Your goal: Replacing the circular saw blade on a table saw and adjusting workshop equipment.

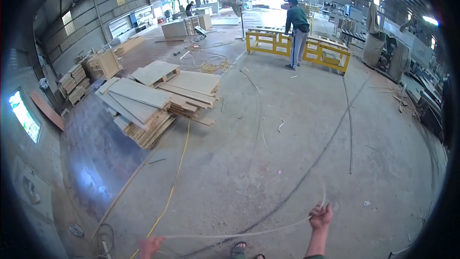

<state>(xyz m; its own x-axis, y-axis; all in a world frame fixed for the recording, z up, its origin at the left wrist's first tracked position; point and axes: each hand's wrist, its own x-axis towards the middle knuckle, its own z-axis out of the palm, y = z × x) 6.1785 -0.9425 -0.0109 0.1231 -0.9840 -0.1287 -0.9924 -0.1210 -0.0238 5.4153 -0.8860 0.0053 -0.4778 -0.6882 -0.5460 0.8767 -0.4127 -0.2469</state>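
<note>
A long, thin, pale flexible strip (239,235) stretches in a shallow sag between my two hands, above the concrete floor. My right hand (321,217) is closed on it, and a short end of the strip curves up past the fingers. At the lower left, my left hand (151,246) is closed round the other part and is somewhat blurred. A yellow cable (167,204) on the floor passes close to the left hand. My sandalled foot (238,248) shows below the strip.
Stacked wooden panels (139,96) stand ahead to the left. Beyond, a person (298,26) in a dark green top stands at a yellow roller frame (273,43). A dark cable (350,134) and scattered offcuts lie on the floor; machinery (383,52) lines the right.
</note>
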